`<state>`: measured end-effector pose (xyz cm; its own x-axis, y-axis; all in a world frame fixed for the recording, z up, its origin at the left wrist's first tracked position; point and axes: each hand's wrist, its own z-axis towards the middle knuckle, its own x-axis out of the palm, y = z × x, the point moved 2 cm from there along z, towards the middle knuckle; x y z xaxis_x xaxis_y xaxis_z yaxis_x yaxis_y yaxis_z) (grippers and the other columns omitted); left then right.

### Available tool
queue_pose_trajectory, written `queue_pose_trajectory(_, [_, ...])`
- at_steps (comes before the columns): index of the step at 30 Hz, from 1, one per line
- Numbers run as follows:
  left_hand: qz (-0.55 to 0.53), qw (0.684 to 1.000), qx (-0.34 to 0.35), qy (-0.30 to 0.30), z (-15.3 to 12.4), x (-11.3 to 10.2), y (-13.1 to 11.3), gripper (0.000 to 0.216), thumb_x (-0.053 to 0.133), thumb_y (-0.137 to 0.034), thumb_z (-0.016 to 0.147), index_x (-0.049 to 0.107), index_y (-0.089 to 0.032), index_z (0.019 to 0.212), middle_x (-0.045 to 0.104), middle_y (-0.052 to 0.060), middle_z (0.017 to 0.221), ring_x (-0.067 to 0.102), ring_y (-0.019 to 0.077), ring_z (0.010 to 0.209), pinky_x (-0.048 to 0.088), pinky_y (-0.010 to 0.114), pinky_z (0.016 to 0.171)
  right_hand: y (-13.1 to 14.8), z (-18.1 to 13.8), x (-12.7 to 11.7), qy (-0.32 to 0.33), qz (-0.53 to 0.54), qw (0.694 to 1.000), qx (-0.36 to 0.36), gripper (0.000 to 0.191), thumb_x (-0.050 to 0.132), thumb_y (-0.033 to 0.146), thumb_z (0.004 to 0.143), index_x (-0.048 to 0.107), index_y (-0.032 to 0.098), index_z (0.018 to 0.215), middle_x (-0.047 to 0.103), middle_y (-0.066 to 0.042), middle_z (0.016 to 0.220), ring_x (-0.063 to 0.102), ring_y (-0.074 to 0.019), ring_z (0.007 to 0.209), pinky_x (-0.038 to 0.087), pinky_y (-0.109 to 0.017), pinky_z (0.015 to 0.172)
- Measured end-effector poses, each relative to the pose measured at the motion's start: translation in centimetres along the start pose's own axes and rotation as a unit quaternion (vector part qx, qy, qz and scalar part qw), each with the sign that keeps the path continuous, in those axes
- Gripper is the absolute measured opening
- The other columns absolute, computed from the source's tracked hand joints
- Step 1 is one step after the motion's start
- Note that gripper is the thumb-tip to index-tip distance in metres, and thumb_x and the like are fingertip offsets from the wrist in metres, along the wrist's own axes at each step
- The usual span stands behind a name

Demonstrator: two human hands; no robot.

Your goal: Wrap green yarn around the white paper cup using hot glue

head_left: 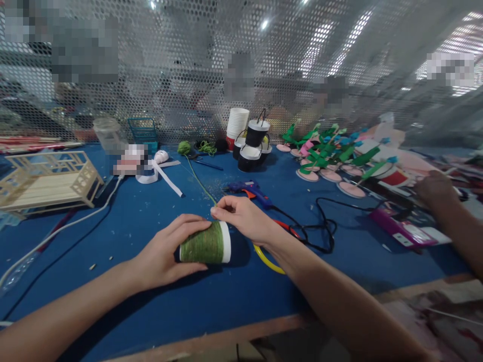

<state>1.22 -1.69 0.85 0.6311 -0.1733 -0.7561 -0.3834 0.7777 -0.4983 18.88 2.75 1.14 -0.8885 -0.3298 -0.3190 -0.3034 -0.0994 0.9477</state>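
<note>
My left hand is wrapped round the base of a paper cup lying on its side, its wall covered in green yarn with a white rim showing at the right. My right hand pinches the green yarn strand just above the cup's rim. The strand runs back across the blue table to a green yarn ball. A blue glue gun lies just behind my right hand, and a yellow ring pokes out under my right wrist.
A wooden miniature bed stands at the left. Stacked white and black cups sit at the back centre, with green-and-pink paper flowers to their right. Another person's hand works at the far right near a purple tool. Perforated mesh closes the back.
</note>
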Motion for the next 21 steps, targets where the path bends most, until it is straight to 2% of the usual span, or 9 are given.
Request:
queue_pose_trajectory(5, [-0.02, 1.0, -0.009, -0.003, -0.1, 0.1, 0.1, 0.052, 0.061, -0.032, 0.079, 0.037, -0.022, 0.124, 0.047, 0.012, 0.117, 0.049, 0.0247, 0.109, 0.044, 0.04, 0.091, -0.2, 0.0, 0.1, 0.0, 0.002, 1.0, 0.011, 0.024, 0.056, 0.039, 0.072, 0.051, 0.017, 0.064, 0.044, 0.005, 0.056, 0.037, -0.0091, 0.051, 0.029, -0.025, 0.05])
queue_pose_trajectory(8, [-0.025, 1.0, -0.01, -0.012, -0.2, 0.2, 0.3, 0.051, 0.06, -0.032, 0.079, 0.037, -0.023, 0.123, 0.047, 0.012, 0.117, 0.049, 0.0249, 0.109, 0.044, 0.041, 0.091, -0.1, 0.2, 0.1, -0.002, -0.012, 1.0, 0.002, 0.022, 0.055, 0.037, 0.074, 0.054, 0.017, 0.067, 0.053, 0.001, 0.063, 0.046, -0.0116, 0.059, 0.036, -0.026, 0.057])
queue_pose_trajectory(10, [-0.019, 0.999, -0.013, -0.022, -0.2, 0.1, 0.5, 0.05, 0.06, -0.03, 0.079, 0.036, -0.023, 0.123, 0.046, 0.012, 0.119, 0.048, 0.0246, 0.11, 0.043, 0.041, 0.092, 0.1, 0.3, -0.3, -0.035, -0.045, 0.998, -0.013, 0.02, 0.054, 0.036, 0.076, 0.056, 0.016, 0.071, 0.058, -0.002, 0.07, 0.051, -0.0139, 0.067, 0.038, -0.029, 0.064])
queue_pose_trajectory(12, [-0.002, 0.999, -0.02, -0.04, -0.3, 0.1, 0.9, 0.049, 0.059, -0.028, 0.079, 0.036, -0.023, 0.123, 0.045, 0.012, 0.12, 0.046, 0.0248, 0.111, 0.042, 0.041, 0.093, 0.5, 0.2, -0.7, -0.068, -0.06, 0.996, -0.015, 0.025, 0.05, 0.039, 0.079, 0.057, 0.016, 0.072, 0.059, -0.004, 0.072, 0.051, -0.0147, 0.067, 0.038, -0.029, 0.063])
queue_pose_trajectory(13, [0.009, 0.998, -0.025, -0.051, -0.4, 0.1, 1.1, 0.049, 0.059, -0.027, 0.079, 0.036, -0.024, 0.123, 0.044, 0.012, 0.119, 0.046, 0.0249, 0.111, 0.042, 0.041, 0.093, 0.7, 0.1, -0.7, -0.062, -0.05, 0.997, -0.008, 0.029, 0.047, 0.043, 0.08, 0.056, 0.016, 0.07, 0.059, -0.004, 0.07, 0.051, -0.0146, 0.065, 0.038, -0.028, 0.059])
queue_pose_trajectory(15, [0.027, 0.996, -0.037, -0.071, -0.5, 0.0, 1.5, 0.049, 0.059, -0.026, 0.079, 0.036, -0.023, 0.123, 0.044, 0.012, 0.119, 0.046, 0.0249, 0.11, 0.042, 0.042, 0.093, 0.9, -0.2, -0.4, -0.008, 0.002, 1.0, 0.009, 0.038, 0.043, 0.049, 0.081, 0.054, 0.016, 0.066, 0.056, -0.003, 0.065, 0.049, -0.0134, 0.06, 0.037, -0.027, 0.054])
queue_pose_trajectory(17, [0.037, 0.995, -0.044, -0.079, -0.6, 0.0, 1.7, 0.049, 0.059, -0.025, 0.08, 0.035, -0.023, 0.123, 0.043, 0.012, 0.12, 0.045, 0.0246, 0.111, 0.041, 0.042, 0.094, 1.0, -0.5, 0.2, 0.038, 0.06, 0.997, 0.021, 0.039, 0.047, 0.051, 0.078, 0.053, 0.016, 0.063, 0.052, -0.001, 0.061, 0.046, -0.0115, 0.057, 0.036, -0.026, 0.054])
queue_pose_trajectory(21, [0.007, 0.994, -0.069, -0.079, -0.5, -0.3, 1.9, 0.059, 0.065, -0.034, 0.075, 0.034, -0.024, 0.124, 0.039, 0.012, 0.123, 0.04, 0.0276, 0.116, 0.037, 0.046, 0.097, 1.1, -0.7, 1.1, 0.03, 0.131, 0.991, 0.028, 0.028, 0.058, 0.043, 0.07, 0.051, 0.017, 0.064, 0.047, 0.004, 0.058, 0.042, -0.0095, 0.054, 0.035, -0.025, 0.056])
